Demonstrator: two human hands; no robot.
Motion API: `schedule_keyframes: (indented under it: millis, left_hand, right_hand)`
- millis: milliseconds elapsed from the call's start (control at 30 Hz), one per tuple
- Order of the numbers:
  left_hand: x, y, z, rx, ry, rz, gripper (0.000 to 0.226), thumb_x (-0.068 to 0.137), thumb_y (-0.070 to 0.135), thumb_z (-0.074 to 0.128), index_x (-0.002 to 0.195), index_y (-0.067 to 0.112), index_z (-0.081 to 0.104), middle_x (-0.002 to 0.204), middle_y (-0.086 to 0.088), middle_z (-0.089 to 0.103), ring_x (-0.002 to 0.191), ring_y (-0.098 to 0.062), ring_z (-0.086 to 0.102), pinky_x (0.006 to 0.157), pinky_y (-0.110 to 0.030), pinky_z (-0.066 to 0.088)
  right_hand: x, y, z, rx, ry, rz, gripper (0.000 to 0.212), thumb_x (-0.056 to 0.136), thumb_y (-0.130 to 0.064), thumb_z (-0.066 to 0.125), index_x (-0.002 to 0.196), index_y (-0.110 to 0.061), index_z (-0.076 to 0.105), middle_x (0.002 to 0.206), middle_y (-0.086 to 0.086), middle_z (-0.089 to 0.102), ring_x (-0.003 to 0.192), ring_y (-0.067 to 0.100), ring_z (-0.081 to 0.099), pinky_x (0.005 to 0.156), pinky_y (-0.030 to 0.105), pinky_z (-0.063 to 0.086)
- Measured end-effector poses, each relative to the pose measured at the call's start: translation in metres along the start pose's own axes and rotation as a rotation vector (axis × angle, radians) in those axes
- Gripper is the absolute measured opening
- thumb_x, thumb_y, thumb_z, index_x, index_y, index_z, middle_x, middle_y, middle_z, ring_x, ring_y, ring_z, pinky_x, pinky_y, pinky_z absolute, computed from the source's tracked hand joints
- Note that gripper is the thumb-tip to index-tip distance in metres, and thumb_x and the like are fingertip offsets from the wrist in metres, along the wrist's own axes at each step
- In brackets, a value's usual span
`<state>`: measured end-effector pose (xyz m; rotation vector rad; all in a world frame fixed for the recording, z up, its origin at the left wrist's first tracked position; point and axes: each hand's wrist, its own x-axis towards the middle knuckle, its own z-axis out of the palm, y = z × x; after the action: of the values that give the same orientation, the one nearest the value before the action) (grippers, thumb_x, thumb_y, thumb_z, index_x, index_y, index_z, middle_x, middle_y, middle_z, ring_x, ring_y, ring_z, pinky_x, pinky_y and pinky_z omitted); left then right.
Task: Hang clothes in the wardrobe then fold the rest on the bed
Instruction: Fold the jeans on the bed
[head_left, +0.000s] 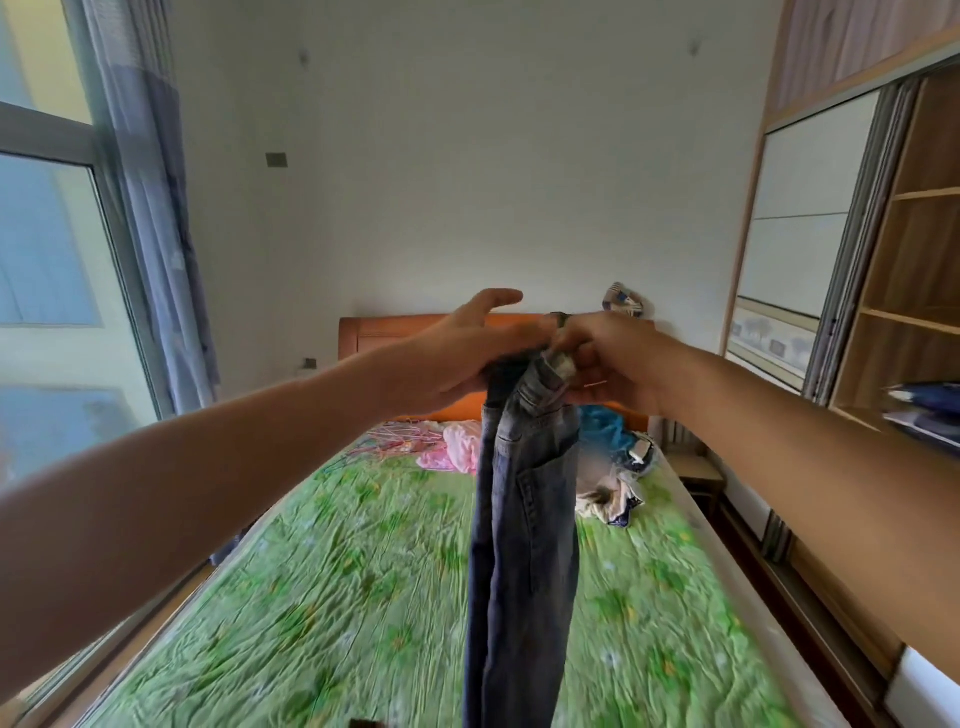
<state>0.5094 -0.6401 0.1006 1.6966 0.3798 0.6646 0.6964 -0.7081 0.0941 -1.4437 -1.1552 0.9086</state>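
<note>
While the jeans (524, 519) hung straight down in front of the person, both arms were stretched forward and met at the waistband, high above the middle of the bed (311, 597). The left hand (457, 358) gripped the left side of the waistband, its fingers curled under the cloth and its thumb sticking up free. The right hand (608, 358) pinched the other side, the fingers bunched tight on the denim, and the two hands touched or nearly touched at the top. The jeans were doubled lengthwise, one leg against the other, with a back pocket showing, and their lower end ran out of the bottom of the view, so it could not be told whether they reached the green flowered sheet. Near the orange headboard (374, 332) lay a heap of thin coloured hangers (395, 441), with a crumpled pink garment (457, 447) just beside it. A blue garment (608, 428) lay on the right side of the bed by the headboard, and a pale patterned garment (613, 501) lay nearer, partly hidden behind the jeans. The wardrobe (914, 260) stood on the right with its wooden shelves showing, and some dark folded cloth (930, 410) lay on one shelf. On the left were a window (47, 260) and a grey-blue curtain (156, 208).
</note>
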Motion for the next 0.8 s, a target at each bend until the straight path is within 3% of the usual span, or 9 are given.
schedule_keyframes:
  millis: [100, 200, 267, 333, 400, 500, 600, 733, 800]
  left_hand:
    - [-0.001, -0.012, 0.001, 0.436, -0.048, 0.149, 0.094, 0.072, 0.007, 0.088, 0.147, 0.029, 0.036, 0.119, -0.002, 0.068, 0.098, -0.012, 0.072, 0.083, -0.025, 0.058]
    - [0.004, -0.012, -0.001, 0.68, 0.094, 0.259, 0.071, 0.081, -0.003, 0.07, 0.135, 0.036, 0.044, 0.104, -0.008, 0.069, 0.068, -0.011, 0.062, 0.058, -0.033, 0.053]
    - [0.007, -0.009, -0.01, 0.734, 0.092, 0.284, 0.062, 0.085, -0.001, 0.063, 0.128, 0.04, 0.048, 0.097, -0.012, 0.067, 0.063, -0.015, 0.056, 0.052, -0.039, 0.048]
    - [0.008, -0.008, -0.021, 0.716, 0.014, 0.267, 0.059, 0.087, 0.0, 0.061, 0.126, 0.042, 0.049, 0.104, -0.016, 0.065, 0.074, -0.032, 0.06, 0.061, -0.052, 0.053]
    - [0.01, -0.006, -0.03, 0.668, -0.04, 0.232, 0.059, 0.087, 0.001, 0.063, 0.126, 0.044, 0.05, 0.109, -0.026, 0.062, 0.084, -0.045, 0.06, 0.073, -0.063, 0.052]
    - [0.014, -0.002, -0.036, 0.59, -0.087, 0.208, 0.058, 0.081, 0.005, 0.065, 0.123, 0.045, 0.056, 0.113, -0.037, 0.057, 0.085, -0.033, 0.058, 0.081, -0.063, 0.052]
    - [0.014, 0.003, -0.044, 0.495, -0.106, 0.193, 0.058, 0.078, 0.002, 0.066, 0.12, 0.042, 0.061, 0.112, -0.035, 0.06, 0.09, -0.028, 0.059, 0.091, -0.061, 0.051]
    - [0.008, 0.013, -0.059, 0.645, -0.095, 0.182, 0.05, 0.084, 0.006, 0.071, 0.123, 0.036, 0.061, 0.117, -0.02, 0.067, 0.102, -0.031, 0.065, 0.096, -0.05, 0.054]
    - [0.007, 0.023, -0.07, 0.9, -0.069, 0.224, 0.038, 0.089, 0.012, 0.07, 0.119, 0.033, 0.058, 0.109, -0.003, 0.068, 0.098, -0.012, 0.065, 0.089, -0.039, 0.054]
  right_hand:
    - [0.0, -0.002, -0.002, 0.071, 0.014, -0.008, 0.022, 0.084, -0.009, 0.047, 0.089, -0.005, 0.068, 0.076, 0.014, 0.073, 0.069, 0.025, 0.072, 0.071, 0.035, 0.06]
    - [-0.001, -0.005, -0.007, -0.086, -0.011, -0.017, 0.029, 0.093, -0.011, 0.044, 0.1, -0.003, 0.071, 0.089, 0.017, 0.077, 0.08, 0.027, 0.076, 0.065, 0.031, 0.06]
    - [-0.006, -0.009, -0.021, -0.418, 0.011, -0.015, 0.024, 0.097, -0.012, 0.046, 0.105, -0.01, 0.068, 0.081, 0.015, 0.077, 0.066, 0.025, 0.074, 0.054, 0.029, 0.058]
    - [-0.012, -0.015, -0.043, -0.785, -0.016, 0.047, 0.017, 0.097, -0.014, 0.054, 0.107, -0.023, 0.065, 0.075, 0.012, 0.075, 0.057, 0.025, 0.071, 0.051, 0.03, 0.057]
    - [-0.017, -0.019, -0.059, -0.944, -0.077, 0.138, 0.019, 0.094, -0.021, 0.066, 0.11, -0.03, 0.064, 0.09, 0.012, 0.074, 0.067, 0.025, 0.072, 0.056, 0.031, 0.059]
    - [-0.018, -0.019, -0.065, -1.068, -0.141, -0.043, 0.028, 0.087, -0.019, 0.078, 0.109, -0.033, 0.067, 0.107, -0.003, 0.067, 0.099, 0.021, 0.065, 0.074, 0.025, 0.057]
    - [-0.017, -0.01, -0.063, -1.002, -0.155, -0.159, 0.036, 0.082, -0.02, 0.083, 0.115, -0.028, 0.072, 0.113, -0.009, 0.069, 0.109, 0.015, 0.062, 0.096, 0.034, 0.047]
    - [-0.019, -0.008, -0.065, -0.967, -0.111, -0.212, 0.019, 0.082, -0.029, 0.082, 0.095, -0.037, 0.071, 0.091, -0.019, 0.072, 0.095, 0.006, 0.064, 0.08, 0.026, 0.044]
    - [-0.022, -0.018, -0.063, -0.901, -0.061, -0.304, 0.012, 0.082, -0.027, 0.082, 0.086, -0.032, 0.072, 0.077, -0.019, 0.071, 0.08, 0.002, 0.065, 0.07, 0.025, 0.043]
